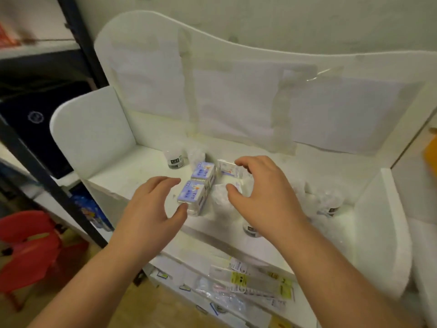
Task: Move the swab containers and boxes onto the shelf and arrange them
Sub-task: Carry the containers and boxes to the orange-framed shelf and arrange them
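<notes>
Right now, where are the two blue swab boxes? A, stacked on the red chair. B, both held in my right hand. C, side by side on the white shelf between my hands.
C: the two blue swab boxes sit together on the white shelf, between the left hand and right hand.

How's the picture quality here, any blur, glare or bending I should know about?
Head view: soft throughout, with print on the blue boxes unreadable; the clear containers wash into the bright white shelf; glare on tape on the back panel; wide-angle bending curves the shelf edges.
</notes>
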A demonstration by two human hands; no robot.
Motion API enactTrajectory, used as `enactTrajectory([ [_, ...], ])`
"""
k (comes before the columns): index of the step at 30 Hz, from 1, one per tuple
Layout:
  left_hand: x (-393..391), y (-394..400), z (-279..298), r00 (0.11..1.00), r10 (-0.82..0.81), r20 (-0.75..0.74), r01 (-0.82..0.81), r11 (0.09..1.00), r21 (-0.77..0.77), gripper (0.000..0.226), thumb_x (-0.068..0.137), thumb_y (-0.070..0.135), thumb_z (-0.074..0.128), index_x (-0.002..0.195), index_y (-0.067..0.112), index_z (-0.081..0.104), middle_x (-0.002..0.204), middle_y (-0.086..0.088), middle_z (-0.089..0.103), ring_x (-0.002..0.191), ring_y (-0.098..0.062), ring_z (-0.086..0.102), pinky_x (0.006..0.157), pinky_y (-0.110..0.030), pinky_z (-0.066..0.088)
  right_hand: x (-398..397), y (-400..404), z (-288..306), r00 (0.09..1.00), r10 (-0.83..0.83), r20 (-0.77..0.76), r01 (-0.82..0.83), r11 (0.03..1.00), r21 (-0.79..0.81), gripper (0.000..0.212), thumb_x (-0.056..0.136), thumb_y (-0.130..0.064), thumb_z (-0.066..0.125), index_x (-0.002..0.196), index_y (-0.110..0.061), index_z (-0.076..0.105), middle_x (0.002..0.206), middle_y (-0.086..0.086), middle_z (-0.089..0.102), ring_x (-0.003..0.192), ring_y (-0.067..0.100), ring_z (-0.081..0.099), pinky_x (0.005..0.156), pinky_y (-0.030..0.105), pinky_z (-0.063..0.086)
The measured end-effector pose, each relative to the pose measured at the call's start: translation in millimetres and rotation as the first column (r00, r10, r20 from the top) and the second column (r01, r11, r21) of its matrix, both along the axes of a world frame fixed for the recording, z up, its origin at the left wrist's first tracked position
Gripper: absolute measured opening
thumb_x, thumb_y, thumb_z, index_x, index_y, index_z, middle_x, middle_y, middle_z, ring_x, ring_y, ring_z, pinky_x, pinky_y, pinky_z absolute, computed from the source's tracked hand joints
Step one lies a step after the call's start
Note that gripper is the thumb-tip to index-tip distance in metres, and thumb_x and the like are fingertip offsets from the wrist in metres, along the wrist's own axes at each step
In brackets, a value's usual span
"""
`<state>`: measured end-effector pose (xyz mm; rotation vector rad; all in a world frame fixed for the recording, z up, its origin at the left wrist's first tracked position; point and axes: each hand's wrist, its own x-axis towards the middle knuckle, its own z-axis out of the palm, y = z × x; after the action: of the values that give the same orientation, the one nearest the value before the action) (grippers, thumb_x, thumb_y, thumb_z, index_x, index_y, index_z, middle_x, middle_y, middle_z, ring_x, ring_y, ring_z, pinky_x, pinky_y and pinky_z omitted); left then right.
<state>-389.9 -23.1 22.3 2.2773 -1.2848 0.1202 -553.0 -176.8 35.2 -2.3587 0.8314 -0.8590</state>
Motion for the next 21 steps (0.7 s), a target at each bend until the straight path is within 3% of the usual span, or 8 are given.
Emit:
enactTrajectory([
  [9, 95, -65, -19, 0.985, -0.166, -0.053, 0.163, 0.985, -0.052, 0.05, 0.085, 0.038, 0.062, 0.133, 0.026, 0.052, 0.132, 0.013, 0.049, 0.124, -0.008, 0.045, 0.099, -0.022, 0.033, 58, -25, -13, 0.991, -0.135, -0.026, 0.135, 0.991, -0.001, 0.044, 0.086, -0.037, 0.066, 0.128, -0.033, 0.054, 0.121, -0.016, 0.051, 0.115, 0.008, 0.051, 0.098, 0.028, 0.044],
  [12, 141, -85, -25, 0.978, -0.204, -0.045, 0.2, 0.977, -0.068, 0.05, 0.082, 0.032, 0.066, 0.13, 0.024, 0.055, 0.13, 0.009, 0.05, 0.12, -0.012, 0.047, 0.097, -0.02, 0.031, 81, -22, -18, 0.981, -0.181, -0.07, 0.181, 0.983, -0.004, 0.045, 0.085, -0.036, 0.067, 0.128, -0.033, 0.054, 0.124, -0.017, 0.05, 0.117, 0.007, 0.05, 0.1, 0.024, 0.041],
  [17, 208, -128, -51, 0.979, -0.187, -0.086, 0.184, 0.982, -0.04, 0.055, 0.084, 0.035, 0.068, 0.134, 0.02, 0.053, 0.145, -0.006, 0.04, 0.135, -0.024, 0.035, 0.107, -0.032, 0.031, 122, -21, -29, 0.961, -0.257, -0.1, 0.258, 0.966, -0.008, 0.043, 0.085, -0.033, 0.068, 0.126, -0.031, 0.056, 0.122, -0.018, 0.05, 0.115, 0.004, 0.05, 0.098, 0.02, 0.038],
  [21, 238, -146, -74, 0.959, -0.25, -0.131, 0.255, 0.967, 0.017, 0.06, 0.082, 0.034, 0.071, 0.137, 0.023, 0.048, 0.149, -0.006, 0.032, 0.133, -0.027, 0.04, 0.102, -0.035, 0.038, 151, -16, -37, 0.951, -0.271, -0.147, 0.274, 0.962, 0.006, 0.043, 0.086, -0.035, 0.066, 0.127, -0.032, 0.054, 0.123, -0.018, 0.048, 0.115, 0.004, 0.049, 0.097, 0.021, 0.04],
])
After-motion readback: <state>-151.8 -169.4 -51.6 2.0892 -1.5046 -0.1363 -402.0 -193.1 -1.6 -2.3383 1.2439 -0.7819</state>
